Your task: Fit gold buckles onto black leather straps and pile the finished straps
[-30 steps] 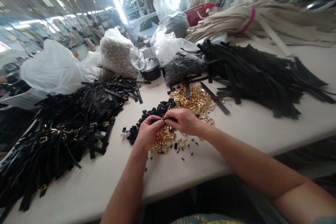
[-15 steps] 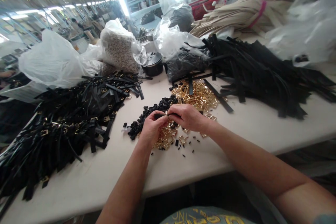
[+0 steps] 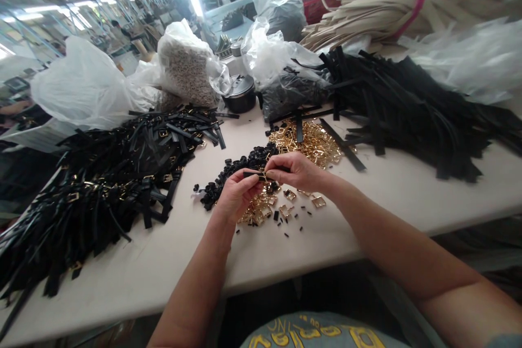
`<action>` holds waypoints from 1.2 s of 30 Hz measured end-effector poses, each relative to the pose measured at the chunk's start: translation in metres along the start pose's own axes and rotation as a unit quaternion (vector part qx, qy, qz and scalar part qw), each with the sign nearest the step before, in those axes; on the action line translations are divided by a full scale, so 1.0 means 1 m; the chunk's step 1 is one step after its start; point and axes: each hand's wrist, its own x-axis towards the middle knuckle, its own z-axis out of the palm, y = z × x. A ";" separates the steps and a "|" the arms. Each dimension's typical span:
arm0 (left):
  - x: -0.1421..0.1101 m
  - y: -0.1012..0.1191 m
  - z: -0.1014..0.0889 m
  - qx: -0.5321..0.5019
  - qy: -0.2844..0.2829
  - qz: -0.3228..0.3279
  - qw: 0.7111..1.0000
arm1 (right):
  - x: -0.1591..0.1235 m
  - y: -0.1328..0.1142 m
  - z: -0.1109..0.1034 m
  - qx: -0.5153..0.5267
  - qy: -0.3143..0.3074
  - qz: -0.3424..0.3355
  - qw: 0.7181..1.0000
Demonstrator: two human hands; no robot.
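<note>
My left hand (image 3: 238, 191) pinches one end of a short black strap (image 3: 253, 175) between thumb and fingers. On its other side my right hand (image 3: 294, 172) is closed on the same strap, fingertips meeting near a small gold buckle (image 3: 264, 175) on it. Fingers partly cover the buckle, so how the strap passes through it is unclear. Just behind the hands lies a heap of small black loops (image 3: 232, 169). Gold buckles (image 3: 312, 141) are piled behind the right hand, and more gold buckles (image 3: 259, 211) lie loose below both hands.
Black straps with buckles (image 3: 110, 190) cover the left of the table (image 3: 326, 253). Plain black straps (image 3: 411, 109) are heaped at the right. Behind stand a lidded black pot (image 3: 240, 95), a bag of beige pieces (image 3: 185, 68), and a beige strap bundle (image 3: 367, 16).
Both hands stay on the strap, and the right fingers have shifted slightly at the buckle, uncovering more of the strap. The whole view has moved a little.
</note>
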 end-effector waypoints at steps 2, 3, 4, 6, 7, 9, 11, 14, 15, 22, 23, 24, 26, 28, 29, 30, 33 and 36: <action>0.000 -0.001 0.002 -0.006 0.004 -0.003 1.000 | 0.000 0.001 -0.001 0.021 -0.022 0.019 0.999; 0.000 -0.002 0.003 -0.010 0.002 -0.010 1.000 | 0.000 0.002 -0.002 0.028 -0.027 0.022 0.999; 0.000 -0.003 0.004 -0.013 -0.002 -0.020 1.000 | 0.000 0.003 -0.002 0.032 -0.028 0.020 0.999; 0.000 -0.005 0.005 -0.014 -0.010 -0.035 0.999 | 0.000 0.005 -0.002 0.036 -0.025 0.007 0.999; 0.000 -0.005 0.005 -0.006 -0.012 -0.035 0.999 | 0.001 0.006 -0.002 0.038 -0.025 0.001 0.999; 0.000 -0.006 0.003 0.039 -0.004 -0.005 0.999 | 0.001 0.008 -0.001 0.040 -0.032 0.004 0.999; 0.000 -0.005 0.000 0.106 0.018 0.055 0.993 | 0.002 0.009 0.000 0.039 -0.052 0.029 0.997; 0.002 -0.003 -0.006 0.165 0.054 0.131 0.976 | 0.002 0.007 0.001 0.028 -0.094 0.075 0.992; 0.003 -0.003 -0.007 0.172 0.059 0.139 0.973 | 0.002 0.006 0.001 0.022 -0.104 0.082 0.991; 0.006 -0.006 -0.010 0.209 0.046 0.111 0.970 | 0.002 0.011 0.005 -0.105 -0.051 -0.026 0.993; 0.006 -0.006 -0.010 0.214 0.047 0.108 0.970 | 0.003 0.013 0.006 -0.124 -0.046 -0.036 0.991; 0.006 -0.007 -0.010 0.219 0.050 0.106 0.969 | 0.003 0.014 0.007 -0.142 -0.044 -0.042 0.988; 0.006 -0.007 -0.011 0.227 0.055 0.103 0.967 | 0.003 0.016 0.009 -0.167 -0.043 -0.047 0.984; 0.006 -0.007 -0.011 0.226 0.058 0.101 0.967 | 0.003 0.014 0.009 -0.174 -0.045 -0.044 0.983; 0.006 -0.007 -0.011 0.221 0.060 0.102 0.968 | 0.003 0.013 0.009 -0.171 -0.045 -0.042 0.983; 0.006 -0.007 -0.010 0.216 0.060 0.102 0.969 | 0.003 0.011 0.008 -0.164 -0.045 -0.041 0.984; 0.005 -0.006 -0.007 0.186 0.060 0.096 0.976 | 0.003 0.007 0.006 -0.142 -0.044 -0.045 0.988; 0.004 -0.003 -0.005 0.142 0.050 0.066 0.986 | 0.003 0.006 0.005 -0.142 -0.028 -0.046 0.988</action>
